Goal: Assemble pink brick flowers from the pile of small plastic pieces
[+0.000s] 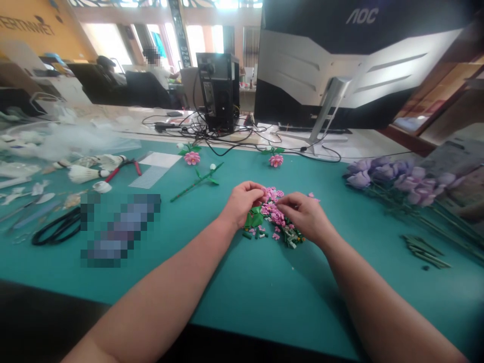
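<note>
A small heap of pink and green building-brick pieces (273, 218) lies on the teal mat (234, 282). My left hand (244, 202) rests at the heap's left side, fingers curled and pinched over the pink pieces at its top. My right hand (302, 216) lies on the heap's right side, fingers bent and pressed together on the pieces. What each pinch holds is too small to make out. Two finished pink brick flowers (192, 158) (276, 160) stand farther back, and a green stem (196, 182) lies between them and my left hand.
A bunch of purple flowers (393, 179) lies at the right, green stem pieces (425, 249) near it. Shuttlecocks (85, 173), red-handled pliers (123, 168) and black scissors (56, 229) sit at the left. A monitor (340, 60), a computer tower (219, 91) and cables stand behind. People sit far back.
</note>
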Motion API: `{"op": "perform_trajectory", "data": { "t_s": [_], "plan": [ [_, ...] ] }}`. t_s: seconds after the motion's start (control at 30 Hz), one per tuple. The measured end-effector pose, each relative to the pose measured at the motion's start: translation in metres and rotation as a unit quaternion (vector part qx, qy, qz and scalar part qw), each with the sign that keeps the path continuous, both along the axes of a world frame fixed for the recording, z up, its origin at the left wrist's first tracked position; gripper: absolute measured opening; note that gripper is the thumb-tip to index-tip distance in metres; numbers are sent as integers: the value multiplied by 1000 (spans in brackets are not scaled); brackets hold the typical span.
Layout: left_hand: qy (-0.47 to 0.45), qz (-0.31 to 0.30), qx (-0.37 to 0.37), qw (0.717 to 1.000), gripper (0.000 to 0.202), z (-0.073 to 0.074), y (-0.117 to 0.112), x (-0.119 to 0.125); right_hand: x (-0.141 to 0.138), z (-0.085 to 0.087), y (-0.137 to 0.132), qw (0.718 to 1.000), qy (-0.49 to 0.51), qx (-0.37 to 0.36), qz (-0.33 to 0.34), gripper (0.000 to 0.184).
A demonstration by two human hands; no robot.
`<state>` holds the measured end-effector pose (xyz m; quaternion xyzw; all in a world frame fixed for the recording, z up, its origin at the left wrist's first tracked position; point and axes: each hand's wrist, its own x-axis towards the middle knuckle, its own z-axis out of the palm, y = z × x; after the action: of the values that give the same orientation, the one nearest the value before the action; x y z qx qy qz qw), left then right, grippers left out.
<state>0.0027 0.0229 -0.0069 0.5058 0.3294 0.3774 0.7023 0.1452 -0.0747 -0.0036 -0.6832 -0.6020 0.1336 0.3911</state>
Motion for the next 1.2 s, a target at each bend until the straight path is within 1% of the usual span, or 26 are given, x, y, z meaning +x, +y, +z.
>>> {"op": "perform_trajectory", "data": {
  "t_s": [0.1,0.23,0.4,0.57,0.83,1.03,1.1,1.2],
  "plan": [
    [-15,4,-12,1000,10,2,3,-2,-4,-1,-2,995,-79,-35,49,11],
    [-18,8,-24,1000,12,2,1,-2,-13,-10,-2,982,-146,-62,97,13],
    [-7,3,-22,1000,12,2,-2,0,-19,-24,3,974,-172,-82,120,8],
    [-1,-8,-11,1000,11,2,-2,-1,-21,-28,4,969,-191,-75,138,8],
    [-3,-9,-14,1000,11,1,-3,-1,-26,-24,7,955,-249,-69,147,10],
    [-4,-12,-15,1000,11,1,-3,0,-34,-17,5,918,-375,-79,105,16],
    [-7,-13,-18,1000,10,2,-3,0,-37,-16,5,909,-396,-79,99,16],
    [-4,-12,-24,1000,10,2,-3,0,-38,-16,5,905,-406,-83,98,14]
  ]
}}
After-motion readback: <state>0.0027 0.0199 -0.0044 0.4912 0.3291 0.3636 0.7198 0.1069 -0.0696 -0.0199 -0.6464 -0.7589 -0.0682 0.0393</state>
